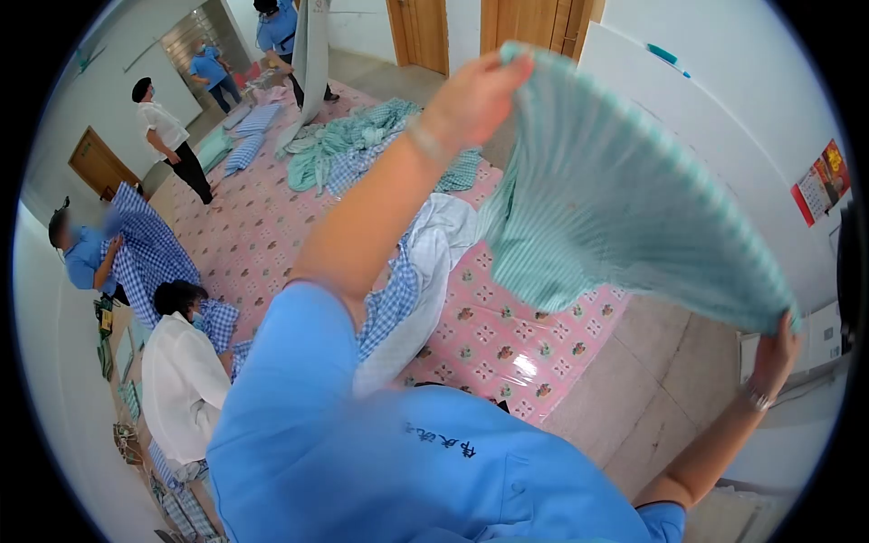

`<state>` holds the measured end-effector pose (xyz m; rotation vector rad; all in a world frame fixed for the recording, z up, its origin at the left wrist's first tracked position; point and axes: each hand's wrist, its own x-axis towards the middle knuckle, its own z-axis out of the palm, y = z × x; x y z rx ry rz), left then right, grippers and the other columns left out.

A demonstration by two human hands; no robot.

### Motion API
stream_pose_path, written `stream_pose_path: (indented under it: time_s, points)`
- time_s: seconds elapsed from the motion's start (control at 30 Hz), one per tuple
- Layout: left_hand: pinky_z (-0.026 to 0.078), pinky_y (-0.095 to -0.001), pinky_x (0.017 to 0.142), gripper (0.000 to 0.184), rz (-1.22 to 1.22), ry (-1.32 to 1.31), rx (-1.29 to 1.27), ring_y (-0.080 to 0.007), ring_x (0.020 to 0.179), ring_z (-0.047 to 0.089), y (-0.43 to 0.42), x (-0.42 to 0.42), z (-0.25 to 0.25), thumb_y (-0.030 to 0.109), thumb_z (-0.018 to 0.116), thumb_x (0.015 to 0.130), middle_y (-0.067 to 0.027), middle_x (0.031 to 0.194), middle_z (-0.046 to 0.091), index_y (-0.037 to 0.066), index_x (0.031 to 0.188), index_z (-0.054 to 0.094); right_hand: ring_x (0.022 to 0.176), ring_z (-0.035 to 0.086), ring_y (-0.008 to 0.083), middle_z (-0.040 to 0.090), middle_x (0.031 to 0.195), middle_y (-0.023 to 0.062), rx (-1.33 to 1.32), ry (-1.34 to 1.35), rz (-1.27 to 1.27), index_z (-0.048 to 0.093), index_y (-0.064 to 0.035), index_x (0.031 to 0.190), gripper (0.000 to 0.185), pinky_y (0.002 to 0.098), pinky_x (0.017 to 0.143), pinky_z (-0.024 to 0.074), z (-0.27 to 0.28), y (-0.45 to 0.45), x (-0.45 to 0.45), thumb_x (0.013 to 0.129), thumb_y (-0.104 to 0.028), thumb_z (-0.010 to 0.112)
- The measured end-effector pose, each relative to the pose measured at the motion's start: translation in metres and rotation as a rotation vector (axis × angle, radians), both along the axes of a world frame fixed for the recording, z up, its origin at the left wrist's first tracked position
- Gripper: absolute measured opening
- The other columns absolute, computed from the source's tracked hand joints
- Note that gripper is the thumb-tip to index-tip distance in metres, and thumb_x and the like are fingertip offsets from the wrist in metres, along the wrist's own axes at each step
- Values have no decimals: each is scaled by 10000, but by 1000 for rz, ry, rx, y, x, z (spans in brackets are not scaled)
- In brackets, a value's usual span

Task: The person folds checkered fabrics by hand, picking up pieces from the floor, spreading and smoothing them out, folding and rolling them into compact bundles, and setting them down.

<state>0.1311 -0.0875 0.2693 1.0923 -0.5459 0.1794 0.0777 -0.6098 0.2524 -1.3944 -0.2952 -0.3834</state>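
Note:
Between my raised hands a green-and-white striped cloth (625,195) is spread out in the air. My left hand (475,98) grips its upper left corner, fingers closed on the edge. Far to the right, my right hand (777,348) is closed on the opposite corner. The cloth's upper edge runs taut between them, and its lower part hangs in folds over a pink patterned table cover (507,353). Below my left arm lie a white cloth (434,244) and a blue checked cloth (391,303).
Green cloths (348,145) are heaped farther back beside folded blue pieces (244,152). At the left, a person in white (181,380) bends near another person holding a blue checked cloth (149,244). More people stand behind. A wall (724,136) rises at the right.

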Motion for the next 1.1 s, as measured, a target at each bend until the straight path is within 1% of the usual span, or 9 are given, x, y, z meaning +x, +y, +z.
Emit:
stream_pose_path:
  time_s: [0.1, 0.23, 0.37, 0.47, 0.73, 0.77, 0.87, 0.93, 1.1]
  points:
    - [404, -254, 751, 253, 35, -6, 365, -92, 830, 507, 32, -42, -75, 212, 478, 841, -33, 877, 577, 13, 983, 545, 918, 508, 132, 556, 993, 71, -115, 217, -18, 534, -7, 984, 257, 293, 827, 368, -87, -22, -62, 751, -104, 583]
    - [387, -242, 777, 294, -137, 478, 629, -94, 882, 491, 60, -99, -201, 187, 503, 826, -34, 960, 569, -27, 1025, 541, 806, 509, 97, 583, 900, 23, -304, 666, 34, 592, 4, 935, 243, 261, 753, 377, -172, 58, -123, 700, -55, 598]
    - [363, -212, 792, 255, -156, 910, 354, -94, 870, 496, 62, -143, -325, 173, 523, 811, -29, 939, 573, -22, 967, 575, 750, 476, 86, 566, 828, -2, -398, 949, 46, 590, 16, 928, 293, 241, 697, 361, -282, 92, -151, 718, -183, 630]
    - [348, -247, 844, 315, -162, 1162, 533, -128, 949, 481, 68, -173, -415, 206, 505, 817, -63, 1029, 541, -27, 1027, 530, 648, 450, 107, 547, 697, 20, -563, 1115, -8, 607, 5, 781, 342, 269, 597, 362, -351, 106, -163, 681, -317, 660]
    - [348, -382, 862, 414, -327, 1469, 788, -201, 1068, 426, 83, -230, -481, 325, 495, 806, -89, 1139, 476, 62, 1124, 457, 522, 419, 136, 491, 593, 35, -833, 1406, 107, 566, 0, 657, 330, 310, 489, 337, -466, 104, -216, 690, -316, 655]
    - [362, -379, 848, 408, -330, 1477, 789, -198, 1058, 436, 84, -232, -490, 324, 502, 804, -85, 1124, 487, 55, 1108, 464, 524, 434, 127, 493, 591, 38, -494, 1444, 109, 573, -6, 703, 300, 290, 487, 363, -479, 96, -222, 689, -291, 665]
    - [397, -373, 806, 377, -262, 1497, 747, -190, 1010, 472, 71, -238, -504, 323, 521, 796, -75, 1078, 516, 47, 1051, 494, 710, 528, 154, 574, 843, 64, -313, 1511, 167, 559, 1, 950, 325, 288, 615, 434, -506, 80, -226, 698, -187, 642]
    - [392, -380, 812, 379, -253, 1490, 780, -193, 1003, 475, 61, -232, -506, 327, 508, 801, -72, 1096, 506, 57, 1067, 499, 721, 539, 136, 591, 812, 53, -479, 1485, 104, 594, 7, 867, 206, 251, 636, 423, -507, 76, -218, 708, -120, 623]
    - [371, -284, 800, 315, -36, 1067, 919, -128, 925, 485, -6, -126, -549, 294, 495, 820, -41, 999, 558, 64, 1022, 565, 779, 561, 171, 594, 881, 94, -63, 1180, 148, 575, 46, 893, 218, 289, 750, 422, -521, 36, -101, 713, -73, 608]
